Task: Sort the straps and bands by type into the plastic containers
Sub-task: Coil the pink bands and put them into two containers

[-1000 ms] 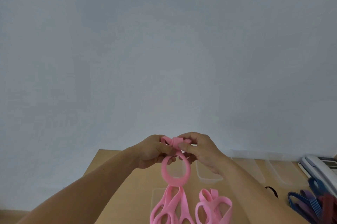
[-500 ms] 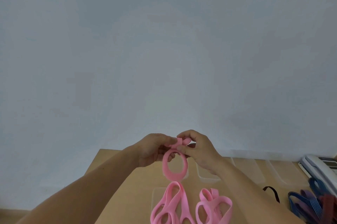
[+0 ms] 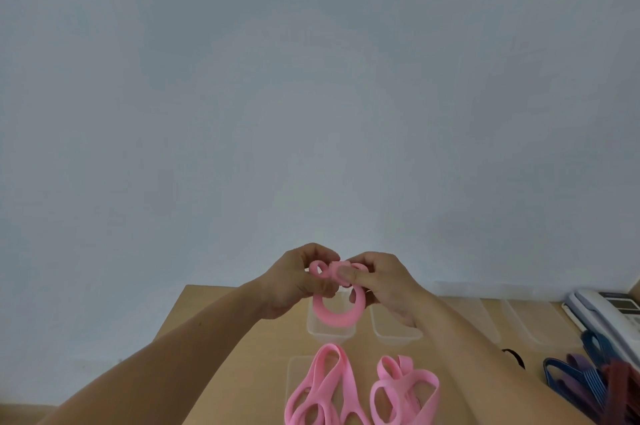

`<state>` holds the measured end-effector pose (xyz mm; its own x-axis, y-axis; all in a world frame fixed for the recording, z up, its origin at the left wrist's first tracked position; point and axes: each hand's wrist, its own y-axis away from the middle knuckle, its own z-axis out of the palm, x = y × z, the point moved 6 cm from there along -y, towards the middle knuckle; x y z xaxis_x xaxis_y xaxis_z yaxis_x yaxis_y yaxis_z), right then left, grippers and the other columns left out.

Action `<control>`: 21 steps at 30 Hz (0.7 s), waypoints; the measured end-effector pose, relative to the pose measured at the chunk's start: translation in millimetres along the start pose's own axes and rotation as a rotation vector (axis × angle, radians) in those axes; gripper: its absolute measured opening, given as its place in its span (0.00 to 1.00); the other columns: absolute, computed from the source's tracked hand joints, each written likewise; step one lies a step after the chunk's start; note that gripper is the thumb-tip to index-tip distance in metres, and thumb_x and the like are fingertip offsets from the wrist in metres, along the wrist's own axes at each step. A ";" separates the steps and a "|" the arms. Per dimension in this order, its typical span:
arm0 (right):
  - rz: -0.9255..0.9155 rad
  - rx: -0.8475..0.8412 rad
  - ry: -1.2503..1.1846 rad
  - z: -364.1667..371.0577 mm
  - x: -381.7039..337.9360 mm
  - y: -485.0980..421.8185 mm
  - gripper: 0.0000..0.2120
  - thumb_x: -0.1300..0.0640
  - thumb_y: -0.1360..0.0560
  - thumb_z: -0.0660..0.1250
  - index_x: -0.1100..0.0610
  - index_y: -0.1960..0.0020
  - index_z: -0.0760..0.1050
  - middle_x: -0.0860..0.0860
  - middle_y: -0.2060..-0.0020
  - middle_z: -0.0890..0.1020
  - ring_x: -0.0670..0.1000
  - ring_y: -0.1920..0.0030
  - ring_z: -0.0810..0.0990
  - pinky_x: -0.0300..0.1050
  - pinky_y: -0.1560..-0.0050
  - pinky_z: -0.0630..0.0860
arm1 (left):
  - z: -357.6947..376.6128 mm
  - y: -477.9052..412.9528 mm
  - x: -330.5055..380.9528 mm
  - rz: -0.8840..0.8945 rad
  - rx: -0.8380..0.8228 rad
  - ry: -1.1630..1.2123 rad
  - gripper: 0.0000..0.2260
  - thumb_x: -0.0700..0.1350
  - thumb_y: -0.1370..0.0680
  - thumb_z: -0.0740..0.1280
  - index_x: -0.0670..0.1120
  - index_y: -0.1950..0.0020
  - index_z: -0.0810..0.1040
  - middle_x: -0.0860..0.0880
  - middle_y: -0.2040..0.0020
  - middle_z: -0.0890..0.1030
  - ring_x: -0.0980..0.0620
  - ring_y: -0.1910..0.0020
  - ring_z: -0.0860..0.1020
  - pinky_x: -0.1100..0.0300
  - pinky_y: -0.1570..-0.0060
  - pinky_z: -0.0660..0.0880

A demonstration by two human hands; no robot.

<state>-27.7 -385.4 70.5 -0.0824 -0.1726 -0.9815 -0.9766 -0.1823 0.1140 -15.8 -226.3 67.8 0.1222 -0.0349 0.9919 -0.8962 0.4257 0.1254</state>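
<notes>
A pink band (image 3: 335, 316) is held up above the wooden table (image 3: 242, 369), twisted into small loops at the top with one larger loop hanging below. My left hand (image 3: 294, 281) pinches its left side and my right hand (image 3: 382, 281) pinches its right side, thumb pressed on the folded part. Two more pink bands lie on the table in front: one (image 3: 322, 390) over a clear lid or tray, another (image 3: 403, 391) to its right. Two small clear plastic containers (image 3: 330, 333) (image 3: 394, 333) stand just behind them, under my hands.
More clear containers (image 3: 533, 324) line the table's back toward the right. A white telephone (image 3: 609, 315) sits at the far right. Blue, purple and dark red straps (image 3: 585, 379) are piled at the right edge, with a thin black band (image 3: 514, 355) nearby. A pale wall fills the background.
My hands have drawn slightly lower and closer together, twisting the pink band's top into another small loop on the left; the hanging loop has become shorter and wider.
</notes>
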 end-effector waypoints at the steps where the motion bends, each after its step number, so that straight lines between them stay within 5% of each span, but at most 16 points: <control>1: -0.016 0.019 -0.004 -0.5 -0.4 -0.5 0.12 0.57 0.28 0.75 0.61 0.47 0.79 0.56 0.57 0.83 0.52 0.67 0.81 0.47 0.62 0.80 | 0.0 -0.7 -0.6 -0.018 0.006 0.000 0.22 0.27 0.32 0.73 0.41 0.41 0.75 0.42 0.47 0.79 0.45 0.56 0.81 0.55 0.52 0.79; 6: -0.117 0.088 0.034 -0.7 -4.0 -1.8 0.13 0.59 0.30 0.77 0.57 0.48 0.78 0.55 0.51 0.82 0.51 0.67 0.81 0.44 0.68 0.77 | 4.4 2.6 -0.6 -0.088 -0.014 -0.117 0.11 0.31 0.28 0.70 0.35 0.46 0.78 0.40 0.54 0.82 0.45 0.57 0.82 0.52 0.55 0.81; 12: -0.203 0.099 0.156 1.3 -0.3 -0.8 0.15 0.58 0.32 0.78 0.50 0.49 0.77 0.47 0.52 0.80 0.55 0.65 0.81 0.42 0.72 0.73 | 6.5 6.8 -0.4 -0.206 -0.071 -0.003 0.11 0.39 0.21 0.61 0.35 0.43 0.78 0.39 0.54 0.82 0.40 0.57 0.82 0.57 0.60 0.79; 15: -0.232 0.069 0.180 3.9 0.5 -0.2 0.17 0.61 0.32 0.77 0.48 0.48 0.76 0.46 0.50 0.79 0.59 0.59 0.83 0.43 0.69 0.75 | 7.7 7.3 0.5 -0.221 -0.073 0.053 0.13 0.45 0.19 0.61 0.37 0.43 0.80 0.40 0.54 0.84 0.42 0.59 0.82 0.57 0.60 0.79; 21: -0.209 0.005 0.136 1.4 0.4 0.6 0.16 0.63 0.30 0.75 0.51 0.48 0.74 0.47 0.48 0.79 0.52 0.55 0.83 0.43 0.59 0.80 | 5.5 3.0 1.4 -0.139 -0.028 0.093 0.11 0.43 0.22 0.70 0.39 0.44 0.75 0.41 0.53 0.83 0.44 0.58 0.83 0.56 0.59 0.80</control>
<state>-28.5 -384.2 70.0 0.1486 -0.2605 -0.9540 -0.9707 -0.2227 -0.0904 -20.8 -230.0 69.6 0.2841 -0.0123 0.9587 -0.8559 0.4474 0.2593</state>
